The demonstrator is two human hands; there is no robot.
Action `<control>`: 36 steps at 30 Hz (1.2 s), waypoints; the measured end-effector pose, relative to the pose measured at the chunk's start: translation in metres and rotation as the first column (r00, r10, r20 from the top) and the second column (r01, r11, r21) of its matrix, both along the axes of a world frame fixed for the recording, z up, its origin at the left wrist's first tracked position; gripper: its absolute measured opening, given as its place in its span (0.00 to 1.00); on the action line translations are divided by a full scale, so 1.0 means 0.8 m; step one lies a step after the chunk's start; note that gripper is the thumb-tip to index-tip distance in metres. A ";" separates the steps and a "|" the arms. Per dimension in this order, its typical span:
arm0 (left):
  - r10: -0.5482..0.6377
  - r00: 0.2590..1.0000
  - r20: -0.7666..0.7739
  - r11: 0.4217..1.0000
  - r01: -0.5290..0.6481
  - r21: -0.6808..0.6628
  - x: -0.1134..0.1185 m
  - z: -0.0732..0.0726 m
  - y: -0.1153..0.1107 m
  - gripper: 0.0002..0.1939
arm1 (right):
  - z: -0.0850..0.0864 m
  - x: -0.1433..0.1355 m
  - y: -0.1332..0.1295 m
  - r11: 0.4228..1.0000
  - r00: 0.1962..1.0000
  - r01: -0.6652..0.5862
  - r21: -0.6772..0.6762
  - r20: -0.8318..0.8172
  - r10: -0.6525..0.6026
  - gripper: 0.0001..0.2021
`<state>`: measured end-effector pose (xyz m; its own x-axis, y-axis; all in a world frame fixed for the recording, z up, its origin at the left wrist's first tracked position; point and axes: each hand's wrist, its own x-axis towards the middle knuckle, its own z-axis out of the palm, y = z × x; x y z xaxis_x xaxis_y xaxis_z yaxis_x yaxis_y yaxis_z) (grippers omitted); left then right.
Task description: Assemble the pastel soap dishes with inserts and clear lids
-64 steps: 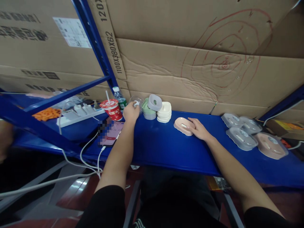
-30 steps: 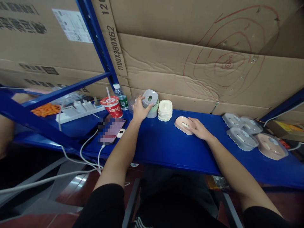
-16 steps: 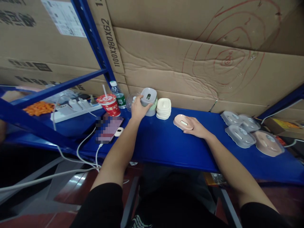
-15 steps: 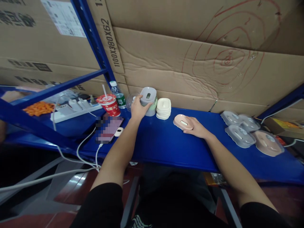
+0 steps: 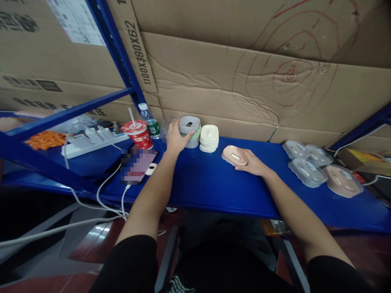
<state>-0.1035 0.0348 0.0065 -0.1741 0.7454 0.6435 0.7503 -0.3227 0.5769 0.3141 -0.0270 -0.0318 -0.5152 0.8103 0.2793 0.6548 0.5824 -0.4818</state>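
Note:
My left hand (image 5: 177, 137) is at the back of the table, its thumb and fingers curved round the upper part of a stack of grey and pale green plastic cases (image 5: 195, 140). A grey piece (image 5: 190, 119) with a dark oval slot is on top, between thumb and fingers. Just right of it stands a stack of cream plastic pieces (image 5: 209, 138). My right hand (image 5: 255, 163) grips the right end of a pink oval case (image 5: 233, 155) with a pale slot, low over the blue table (image 5: 220, 187). A clear plastic shell (image 5: 166, 127) is partly hidden behind my left hand.
Clear-covered grey cases (image 5: 307, 173) and a pink one (image 5: 343, 181) lie at the right. On the left are a water bottle (image 5: 149, 121), a red cup (image 5: 139, 134), a phone (image 5: 143, 165) with a cable and a power strip (image 5: 94, 142). Cardboard (image 5: 214, 93) stands behind.
The grey piece in my left hand has gone down slightly onto the stack, and its slot now looks smaller. My right hand and the pink case have hardly moved. The view has shifted slightly.

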 end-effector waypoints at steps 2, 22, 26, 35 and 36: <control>0.000 1.000 -0.004 1.000 0.000 0.010 -0.001 -0.003 0.003 0.50 | -0.001 0.001 0.000 1.000 1.000 -0.002 0.003 -0.003 0.002 0.56; -0.652 0.709 -0.270 0.758 0.596 -0.266 0.134 -0.003 -0.080 0.43 | 0.017 -0.021 -0.020 0.999 0.957 -0.007 -0.042 -0.292 -0.006 0.52; -0.669 0.714 -0.209 0.729 0.575 -0.371 0.128 -0.007 -0.076 0.47 | 0.017 -0.025 -0.023 0.994 0.950 -0.047 -0.099 -0.312 0.014 0.52; -0.706 0.665 -0.244 0.701 0.607 -0.375 0.125 -0.006 -0.073 0.52 | 0.014 -0.027 -0.021 0.986 0.900 -0.061 -0.156 -0.436 -0.013 0.51; -0.705 0.669 -0.236 0.701 0.608 -0.372 0.124 -0.005 -0.074 0.51 | 0.015 -0.027 -0.021 0.988 0.894 -0.052 -0.144 -0.448 -0.019 0.51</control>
